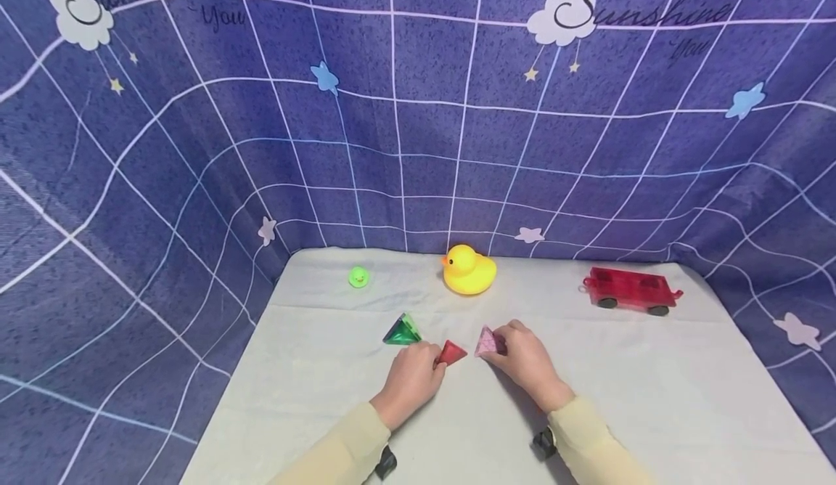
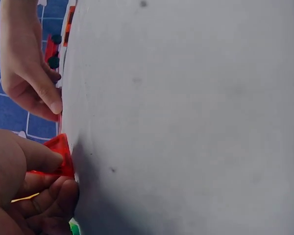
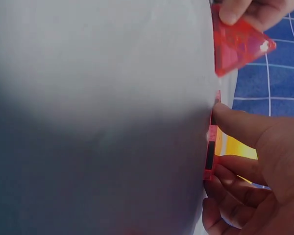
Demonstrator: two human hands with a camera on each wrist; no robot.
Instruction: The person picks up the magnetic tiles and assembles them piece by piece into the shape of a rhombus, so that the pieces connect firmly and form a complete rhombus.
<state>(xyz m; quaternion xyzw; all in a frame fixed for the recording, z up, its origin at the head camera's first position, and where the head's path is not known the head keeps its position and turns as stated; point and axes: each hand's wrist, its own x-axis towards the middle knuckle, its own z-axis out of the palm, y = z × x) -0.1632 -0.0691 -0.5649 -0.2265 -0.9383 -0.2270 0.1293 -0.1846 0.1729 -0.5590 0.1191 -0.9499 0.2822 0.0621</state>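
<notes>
Head view: left hand (image 1: 411,377) pinches a red triangle (image 1: 453,353), right hand (image 1: 527,360) a pink triangle (image 1: 486,342), both between the hands.

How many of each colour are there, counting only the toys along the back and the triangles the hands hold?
Red: 2 (wheeled toy, red triangle)
Pink: 1 (pink triangle)
Yellow: 1 (duck)
Green: 1 (little round toy)
Total: 5
</notes>
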